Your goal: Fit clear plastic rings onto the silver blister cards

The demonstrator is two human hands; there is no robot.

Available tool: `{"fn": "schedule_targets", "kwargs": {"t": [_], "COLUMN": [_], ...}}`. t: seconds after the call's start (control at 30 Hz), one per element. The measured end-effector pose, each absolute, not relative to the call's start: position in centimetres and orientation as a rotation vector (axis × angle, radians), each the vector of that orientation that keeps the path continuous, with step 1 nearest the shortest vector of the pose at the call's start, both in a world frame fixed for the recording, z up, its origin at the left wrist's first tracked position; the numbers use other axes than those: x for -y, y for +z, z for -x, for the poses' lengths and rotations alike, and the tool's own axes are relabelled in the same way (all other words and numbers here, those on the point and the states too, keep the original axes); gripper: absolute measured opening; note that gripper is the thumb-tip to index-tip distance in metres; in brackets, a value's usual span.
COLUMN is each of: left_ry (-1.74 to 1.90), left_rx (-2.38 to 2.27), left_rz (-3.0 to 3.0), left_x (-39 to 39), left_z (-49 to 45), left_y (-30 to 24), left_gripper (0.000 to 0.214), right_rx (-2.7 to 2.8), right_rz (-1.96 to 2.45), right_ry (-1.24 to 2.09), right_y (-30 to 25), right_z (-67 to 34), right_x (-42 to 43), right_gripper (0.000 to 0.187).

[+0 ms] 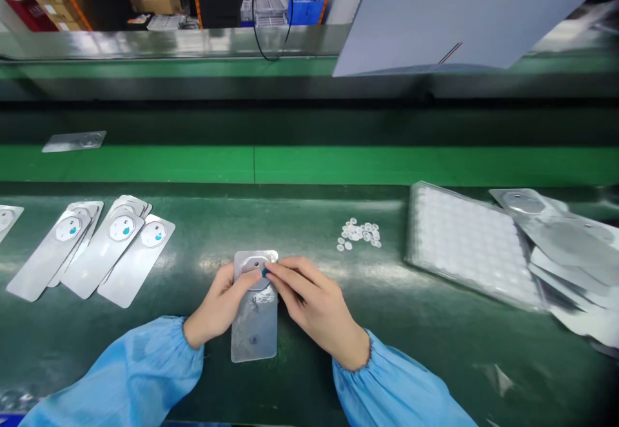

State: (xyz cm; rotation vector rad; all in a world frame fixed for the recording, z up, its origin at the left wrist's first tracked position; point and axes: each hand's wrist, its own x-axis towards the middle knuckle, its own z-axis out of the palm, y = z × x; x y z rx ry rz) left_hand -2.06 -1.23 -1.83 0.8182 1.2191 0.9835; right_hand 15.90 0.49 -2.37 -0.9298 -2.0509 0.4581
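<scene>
A silvery rectangular metal plate point(254, 330) with rounded corners lies on the bench in front of me, a round recess near its far end. My left hand point(223, 301) grips its left edge, thumb across the top beside the recess. Fingertips of my right hand point(309, 298) pinch a small blue piece point(264, 273) at the right side of the recess; the fingers partly hide it. Left of my hands, several similar plates point(138, 272) lie overlapped, their white discs point(153, 235) marked with blue.
Small clear rings point(358, 231) are scattered right of my hands. Beyond them lie a clear tray point(469, 246) of white round pieces and a heap of metal plates point(575, 246). One plate point(75, 141) rests on the green strip point(314, 164). A pale panel point(435, 14) overhangs the upper right.
</scene>
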Motion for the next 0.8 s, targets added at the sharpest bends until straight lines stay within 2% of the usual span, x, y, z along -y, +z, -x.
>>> {"fn": "schedule_targets", "kwargs": {"t": [0.33, 0.57, 0.7, 0.8], "left_ry": [0.991, 1.082, 1.007, 0.97], "left_rx": [-1.311, -1.508, -1.135, -0.984], "left_rz": [-0.731, -0.526, -0.442, -0.416], "left_x": [1.8, 1.0, 0.8, 0.7], "left_z": [2.4, 2.3, 2.3, 2.2], "left_y": [-2.4, -2.4, -1.5, -0.7], "left_gripper": [0.034, 0.031, 0.038, 0.045], "right_rx": [2.093, 1.961, 1.625, 1.375], "right_rz": [1.0, 0.859, 1.01, 1.343], "right_ry": [0.438, 0.534, 0.781, 0.775], "right_y": [-1.8, -2.0, -1.5, -1.5], "right_z": [-15.6, -15.2, -16.6, -23.3], "right_x": [-0.4, -0.4, 0.0, 2.7], "right_gripper": [0.011, 0.016, 0.013, 0.015]}}
